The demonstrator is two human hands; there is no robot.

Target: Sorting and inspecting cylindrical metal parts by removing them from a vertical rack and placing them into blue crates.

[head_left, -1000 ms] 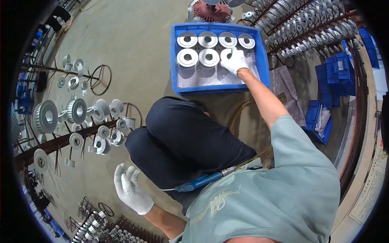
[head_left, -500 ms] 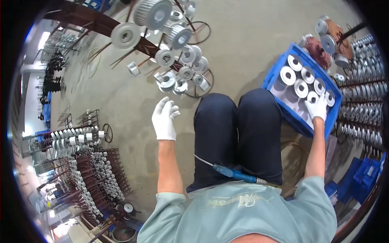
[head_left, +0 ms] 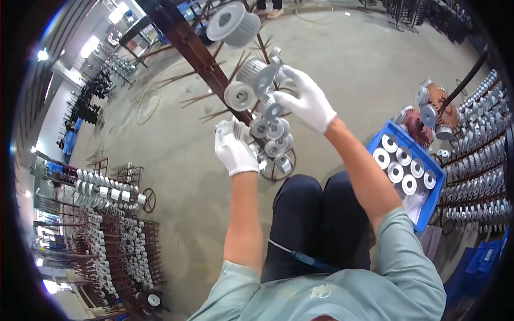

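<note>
My right hand (head_left: 310, 104), in a white glove, is raised at a brown metal rack (head_left: 201, 61) hung with toothed metal pulleys. Its thumb and fingers close about a grey flanged pulley (head_left: 264, 80). Lower and to the left, my gloved left hand (head_left: 235, 148) has its fingers curled in beside the hanging parts; what they grip is hidden. A wide pulley (head_left: 241, 29) hangs at the rack's upper end, and a smaller toothed one (head_left: 239, 96) sits between my hands. Several small pulleys (head_left: 278, 128) cluster below my right hand.
A blue crate (head_left: 438, 187) at my right holds several upright pulleys (head_left: 395, 172). A blue-handled tool (head_left: 306, 259) with a cord lies on my lap. Loaded racks of pulleys (head_left: 474, 166) stand far right, others (head_left: 112, 192) at left. Bare rods (head_left: 198, 99) stick out from the near rack.
My right hand has left the crate and come up to the rack's pulleys. My left hand has moved in against the hanging parts, its fingers now curled. The view has shifted toward the rack.
</note>
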